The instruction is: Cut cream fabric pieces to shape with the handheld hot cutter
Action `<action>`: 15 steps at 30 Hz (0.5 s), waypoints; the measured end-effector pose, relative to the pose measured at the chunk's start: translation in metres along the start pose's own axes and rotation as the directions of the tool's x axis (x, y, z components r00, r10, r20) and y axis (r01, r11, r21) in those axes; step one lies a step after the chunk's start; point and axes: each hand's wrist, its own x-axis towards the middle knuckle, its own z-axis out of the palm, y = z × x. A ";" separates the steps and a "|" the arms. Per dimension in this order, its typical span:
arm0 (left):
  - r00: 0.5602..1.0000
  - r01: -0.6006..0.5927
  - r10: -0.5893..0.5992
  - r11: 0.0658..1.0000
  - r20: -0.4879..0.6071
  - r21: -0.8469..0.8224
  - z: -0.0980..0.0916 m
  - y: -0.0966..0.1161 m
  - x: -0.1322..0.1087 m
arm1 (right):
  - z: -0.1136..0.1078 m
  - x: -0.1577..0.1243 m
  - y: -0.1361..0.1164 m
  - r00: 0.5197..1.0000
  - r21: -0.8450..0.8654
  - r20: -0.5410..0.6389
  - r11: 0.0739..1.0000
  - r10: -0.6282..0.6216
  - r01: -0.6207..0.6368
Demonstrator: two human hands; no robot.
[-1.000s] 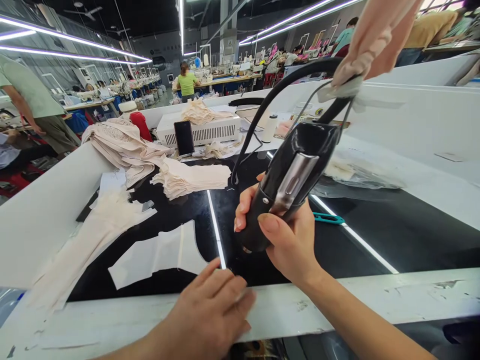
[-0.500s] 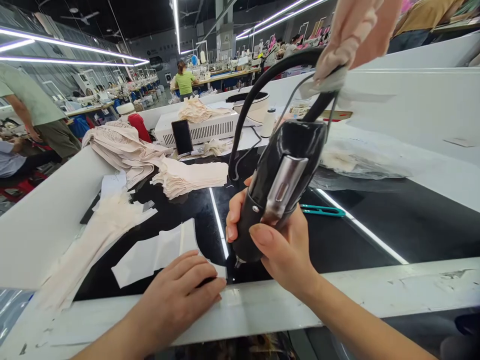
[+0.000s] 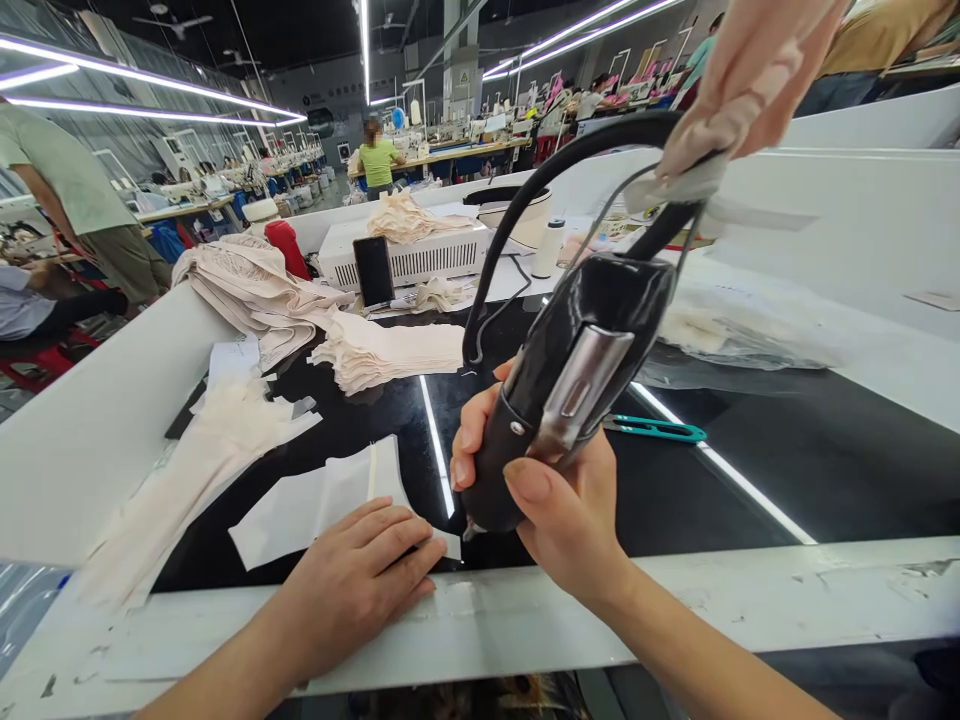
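My right hand point(image 3: 559, 510) grips a black hand tool point(image 3: 592, 310) with a metal lever and a small pointed tip. A thick black cable runs up from its top, with pinkish cloth tied around it. The tip points down, close to the right edge of a white fabric piece point(image 3: 300, 500); whether it touches the surface I cannot tell. Flat on that piece's lower right part rests my left hand point(image 3: 364, 570), palm down, fingers stretched out and holding nothing. It covers some of the piece. A pale seam line crosses the fabric.
Beige fabric stacks point(image 3: 390, 350) and a cloth heap point(image 3: 240, 290) lie at the back left, near a phone point(image 3: 373, 270). Pale strips point(image 3: 202, 460) hang over the left. Teal snips point(image 3: 660, 428) lie right of the tool, before a plastic bag point(image 3: 742, 310). A thread cone point(image 3: 548, 248) stands behind.
The tool tip has come slightly left, nearer to the fabric's edge. My left hand has flattened a little, its thumb drawn in. The whole view has shifted slightly.
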 end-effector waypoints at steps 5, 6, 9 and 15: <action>1.000 0.017 -0.017 1.000 0.016 -0.005 0.001 0.001 0.000 | 0.004 0.002 0.000 1.000 0.011 -0.012 1.000 -0.006 0.006; 1.000 0.017 -0.017 1.000 0.023 -0.007 0.001 0.001 0.001 | 0.004 0.002 0.000 1.000 0.007 -0.014 1.000 -0.009 0.009; 0.999 0.019 -0.019 1.000 0.044 -0.012 0.001 0.001 0.001 | 0.004 0.003 0.000 1.000 -0.015 -0.018 1.000 -0.016 0.015; 0.999 0.034 -0.033 0.999 0.036 -0.034 0.001 0.001 0.001 | 0.005 0.003 0.001 1.000 -0.028 -0.021 1.000 -0.006 0.005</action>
